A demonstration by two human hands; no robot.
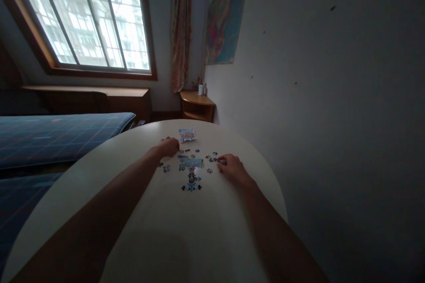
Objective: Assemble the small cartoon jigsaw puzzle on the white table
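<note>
A partly joined jigsaw puzzle lies in the middle of the table, with a narrow strip of joined pieces running toward me. My right hand is at its right, thumb and forefinger pinched on a small puzzle piece. Beyond the puzzle's left side rests my left hand; its fingers are curled together with the tips down by the loose pieces, and whatever they may hold is hidden. Loose puzzle pieces are scattered on both sides. Behind them lies a small picture packet.
The round white table reaches close to the wall on my right. At the left stands a bed with a blue plaid cover. A wooden corner cabinet and a window are beyond the table.
</note>
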